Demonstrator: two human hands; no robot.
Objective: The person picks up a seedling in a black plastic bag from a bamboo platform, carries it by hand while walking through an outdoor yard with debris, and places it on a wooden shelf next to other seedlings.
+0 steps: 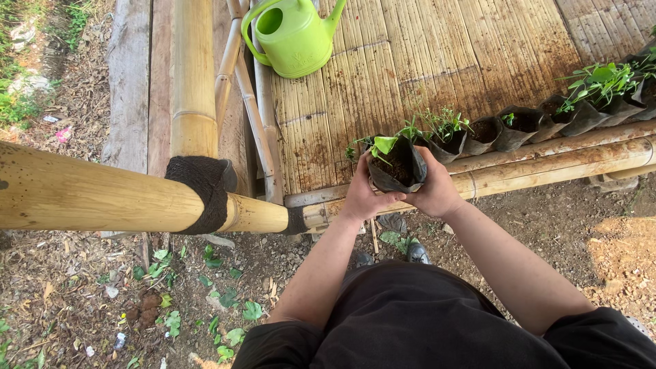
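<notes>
Squeezing the soft seedling bag point(398, 167), clasped by left hand point(362, 195) and right hand point(437, 191), risks soil being spilled over the bamboo counter point(410, 75) edge.

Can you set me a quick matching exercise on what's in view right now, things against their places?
Things:
1. green watering can
2. black seedling bag
3. black cord lashing
4. row of black seedling bags

Places:
A. wrapped around the joint of the thick bamboo poles
B. lined up along the front edge of the bamboo platform, to the right
C. held between the left hand and the right hand
D. standing at the far side of the bamboo platform

Pairs: 1-D, 2-C, 3-A, 4-B
</notes>
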